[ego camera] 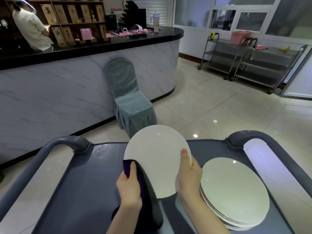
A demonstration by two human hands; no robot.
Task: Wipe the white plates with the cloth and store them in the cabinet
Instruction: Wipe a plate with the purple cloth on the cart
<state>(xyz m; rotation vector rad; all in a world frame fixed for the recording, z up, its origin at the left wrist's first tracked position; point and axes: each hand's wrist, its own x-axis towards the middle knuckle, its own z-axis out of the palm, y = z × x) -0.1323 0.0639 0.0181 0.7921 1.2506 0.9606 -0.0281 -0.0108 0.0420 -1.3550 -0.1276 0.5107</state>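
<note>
Head view: right hand [189, 173] pinches a tilted white plate [157, 159] at its 3 o'clock rim; left hand [130, 186] pinches a dark cloth [143, 188] against its 8 o'clock edge; plate stack [234, 193] lies at 3 o'clock.

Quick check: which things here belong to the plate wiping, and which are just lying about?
Job: held white plate, dark cloth, plate stack, left hand, right hand, grey cart.
Lying about: covered chair, steel trolleys, pink basket, tumbler.

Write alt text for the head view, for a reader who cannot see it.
A person holds a white plate tilted above a grey cart, right hand gripping its rim, left hand holding a purple cloth against its edge. A stack of white plates sits on the cart at right.
</note>
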